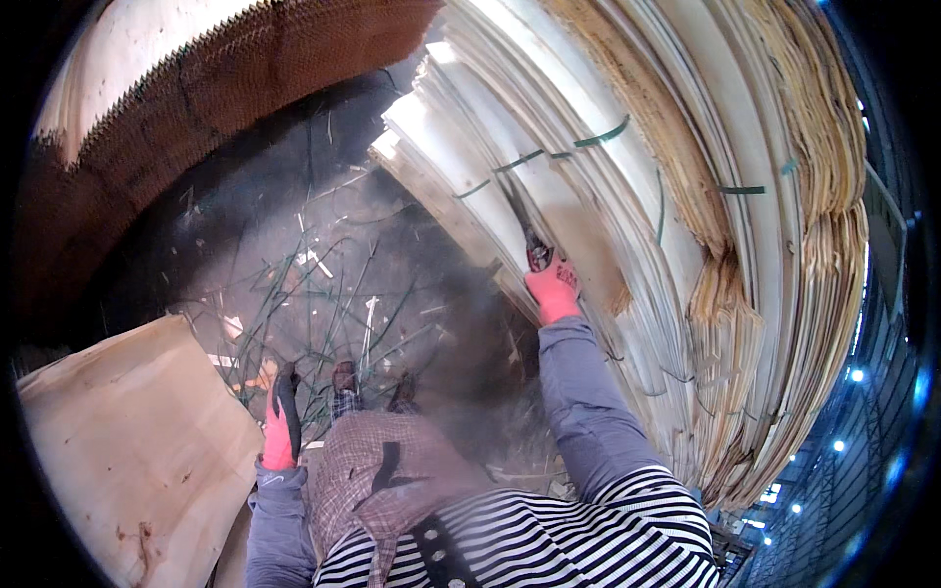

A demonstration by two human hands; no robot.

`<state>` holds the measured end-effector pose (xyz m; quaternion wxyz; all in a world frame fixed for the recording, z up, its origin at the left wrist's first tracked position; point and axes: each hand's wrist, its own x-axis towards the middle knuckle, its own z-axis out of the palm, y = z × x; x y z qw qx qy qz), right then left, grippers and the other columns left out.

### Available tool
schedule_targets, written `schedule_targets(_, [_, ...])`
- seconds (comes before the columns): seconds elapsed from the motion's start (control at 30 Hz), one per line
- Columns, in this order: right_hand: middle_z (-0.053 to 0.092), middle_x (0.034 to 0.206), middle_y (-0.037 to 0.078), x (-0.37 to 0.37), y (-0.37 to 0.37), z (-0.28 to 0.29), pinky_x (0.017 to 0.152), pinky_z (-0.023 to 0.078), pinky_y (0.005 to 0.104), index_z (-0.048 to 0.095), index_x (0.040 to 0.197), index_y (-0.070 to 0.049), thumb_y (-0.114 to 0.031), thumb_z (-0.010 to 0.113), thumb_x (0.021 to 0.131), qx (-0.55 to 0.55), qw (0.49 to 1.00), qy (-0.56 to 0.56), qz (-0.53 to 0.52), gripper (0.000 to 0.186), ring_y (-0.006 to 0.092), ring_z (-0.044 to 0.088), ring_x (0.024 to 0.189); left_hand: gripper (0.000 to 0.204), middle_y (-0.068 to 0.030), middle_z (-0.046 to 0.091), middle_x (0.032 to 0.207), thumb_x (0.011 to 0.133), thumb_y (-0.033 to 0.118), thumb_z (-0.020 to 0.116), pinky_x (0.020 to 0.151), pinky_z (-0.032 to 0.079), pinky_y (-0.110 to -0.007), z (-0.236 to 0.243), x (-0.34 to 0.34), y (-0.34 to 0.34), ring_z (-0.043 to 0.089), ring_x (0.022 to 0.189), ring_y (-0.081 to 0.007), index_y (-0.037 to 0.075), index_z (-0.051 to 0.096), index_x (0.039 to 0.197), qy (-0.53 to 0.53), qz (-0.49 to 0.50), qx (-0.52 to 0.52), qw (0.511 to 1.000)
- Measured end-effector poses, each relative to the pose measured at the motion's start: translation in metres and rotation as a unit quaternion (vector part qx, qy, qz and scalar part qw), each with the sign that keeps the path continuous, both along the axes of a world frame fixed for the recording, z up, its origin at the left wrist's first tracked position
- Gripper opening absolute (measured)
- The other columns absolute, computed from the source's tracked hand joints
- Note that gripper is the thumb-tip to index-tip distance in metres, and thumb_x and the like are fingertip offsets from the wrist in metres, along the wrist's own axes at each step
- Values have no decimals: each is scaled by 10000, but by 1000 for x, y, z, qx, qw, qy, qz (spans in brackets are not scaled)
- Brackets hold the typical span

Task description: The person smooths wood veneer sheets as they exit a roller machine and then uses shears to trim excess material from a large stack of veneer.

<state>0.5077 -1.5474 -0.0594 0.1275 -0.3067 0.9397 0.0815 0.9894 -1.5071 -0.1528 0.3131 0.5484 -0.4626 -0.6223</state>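
My right hand [553,286], in a pink glove, is closed on a dark long-bladed tool [524,220], whose blade lies against a tall stack of pale veneer sheets [632,294], near green straps [520,162] that cross the layers. My left hand [281,416], in a pink and black glove, is low at my left with fingers extended and nothing visible in it, just beside a large tan veneer sheet [127,441].
A dark floor [255,245] is strewn with cut green straps and wood scraps. Another stack [176,78] with ragged edges curves across the upper left. My shoes [345,377] show below me. Lights [838,446] and roof framing appear at the far right.
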Motion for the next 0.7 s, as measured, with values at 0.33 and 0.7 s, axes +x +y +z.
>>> schedule_targets(0.33, [510,1054,211,-44,-11,-50,871,409,417,447,1190,-61,-278,634,603,-113,977,137,120,653,376,506,981,433,-175,450,1237,937,286,343,946,360,-340,-61,20,46,468,1111,-270,32,334,1288,-96,-100,92,986])
schedule_targets(0.7, [619,860,178,-46,-44,-45,719,458,421,584,931,-56,-297,598,676,-105,980,67,153,351,350,591,806,424,-157,487,1191,913,307,383,815,415,-409,-143,-53,127,537,953,-359,154,323,1303,-226,-242,125,935])
